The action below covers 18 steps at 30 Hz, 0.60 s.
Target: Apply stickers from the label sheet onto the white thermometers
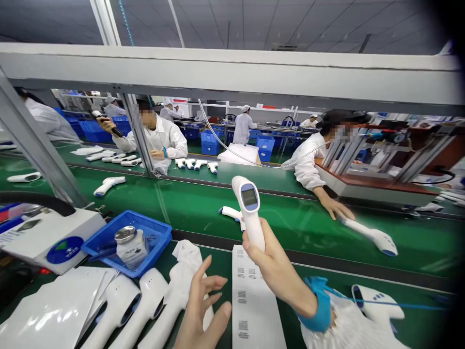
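Observation:
My right hand (269, 257) grips the handle of a white infrared thermometer (250, 201), held upright with its small grey screen facing me. A blue strap circles that wrist. My left hand (205, 305) is lower down, palm turned inward, fingers apart and nothing in them. Between the hands lies a white sheet of printed labels (241, 295). Left of my left hand, several white thermometers rest in a row, one of them (150, 293) beside a crumpled white cloth (187, 254). Another white thermometer (378, 303) lies near my right sleeve.
A blue tray (160, 242) with a metal-capped jar (131, 247) stands at left, beside a white box-shaped device (54, 237). Green conveyor belt (181, 198) runs across, carrying thermometers. Opposite, a co-worker's hand (332, 203) touches one thermometer (374, 235). A metal post (39, 140) rises at left.

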Available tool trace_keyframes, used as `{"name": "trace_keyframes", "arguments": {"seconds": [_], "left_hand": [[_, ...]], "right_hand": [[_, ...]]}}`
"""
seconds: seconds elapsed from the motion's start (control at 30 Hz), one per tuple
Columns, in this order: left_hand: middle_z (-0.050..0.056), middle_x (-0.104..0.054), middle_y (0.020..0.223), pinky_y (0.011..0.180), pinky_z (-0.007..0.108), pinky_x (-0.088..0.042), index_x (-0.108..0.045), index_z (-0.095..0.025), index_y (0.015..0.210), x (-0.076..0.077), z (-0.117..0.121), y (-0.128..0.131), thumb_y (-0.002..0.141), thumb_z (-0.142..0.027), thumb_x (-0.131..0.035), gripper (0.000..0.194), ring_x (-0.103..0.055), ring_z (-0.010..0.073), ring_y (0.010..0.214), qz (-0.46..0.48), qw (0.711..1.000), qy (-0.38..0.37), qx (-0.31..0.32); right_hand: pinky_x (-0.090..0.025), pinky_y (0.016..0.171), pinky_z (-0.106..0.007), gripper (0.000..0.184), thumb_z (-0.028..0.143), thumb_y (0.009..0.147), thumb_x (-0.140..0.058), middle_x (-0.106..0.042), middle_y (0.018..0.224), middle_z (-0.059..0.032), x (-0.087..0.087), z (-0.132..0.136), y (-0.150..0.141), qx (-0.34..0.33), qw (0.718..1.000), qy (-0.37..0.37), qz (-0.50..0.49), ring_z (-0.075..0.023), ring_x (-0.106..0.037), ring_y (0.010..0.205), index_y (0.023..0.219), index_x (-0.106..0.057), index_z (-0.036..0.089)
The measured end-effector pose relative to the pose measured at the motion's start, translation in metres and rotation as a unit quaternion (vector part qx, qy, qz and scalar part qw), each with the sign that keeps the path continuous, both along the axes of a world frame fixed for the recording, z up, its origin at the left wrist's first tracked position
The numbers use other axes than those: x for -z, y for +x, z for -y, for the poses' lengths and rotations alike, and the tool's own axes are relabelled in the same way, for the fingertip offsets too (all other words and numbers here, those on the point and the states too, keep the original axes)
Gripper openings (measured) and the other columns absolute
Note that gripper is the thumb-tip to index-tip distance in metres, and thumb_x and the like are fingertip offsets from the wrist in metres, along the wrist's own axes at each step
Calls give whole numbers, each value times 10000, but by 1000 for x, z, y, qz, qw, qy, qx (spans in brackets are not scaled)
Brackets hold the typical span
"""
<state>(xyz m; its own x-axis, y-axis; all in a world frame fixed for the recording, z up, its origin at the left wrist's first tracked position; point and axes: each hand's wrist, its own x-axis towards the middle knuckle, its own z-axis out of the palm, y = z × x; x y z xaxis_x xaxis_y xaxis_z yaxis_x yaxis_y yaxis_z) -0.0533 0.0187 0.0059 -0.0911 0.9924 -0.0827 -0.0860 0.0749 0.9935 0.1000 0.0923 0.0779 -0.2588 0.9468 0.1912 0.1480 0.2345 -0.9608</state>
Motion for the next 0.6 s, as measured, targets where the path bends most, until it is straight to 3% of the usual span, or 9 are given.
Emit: {"name": "trace_keyframes", "arguments": {"seconds": [0.1,0.23,0.43,0.6], "left_hand": [[82,-588,1042,994,428,-384,-157,-231,1468,-21,-4,1,814,-470,-602,826,-537,270,1107,35,997,58,-50],[66,-595,1042,980,414,-392,-134,-268,1473,-42,-5,-1,828,-426,-621,824,-532,258,1124,56,990,109,-65],[72,-595,1042,984,440,-392,-53,-265,1488,-56,0,1,828,-432,-642,900,-539,257,1105,74,987,133,-42],[66,-601,1105,942,447,-453,66,-363,1488,-69,5,2,799,-413,-696,1029,-598,263,1062,113,986,119,-39]], "right_hand": [[-382,651,-271,155,337,921,-478,-459,832,14,-6,21,-3,-55,997,-60,-13,-138,-411,700,1036,-476,233],[-375,688,-286,246,372,898,-514,-465,836,11,-10,37,-7,-95,988,-118,-23,-148,-412,725,1105,-488,242],[-419,724,-318,442,479,842,-569,-524,839,-13,-12,50,-14,-111,986,-117,-34,-188,-485,760,1219,-510,255],[-478,815,-376,460,476,876,-530,-635,1042,-75,-11,62,-26,-145,981,-125,33,-259,-600,921,1295,-508,288]]}}
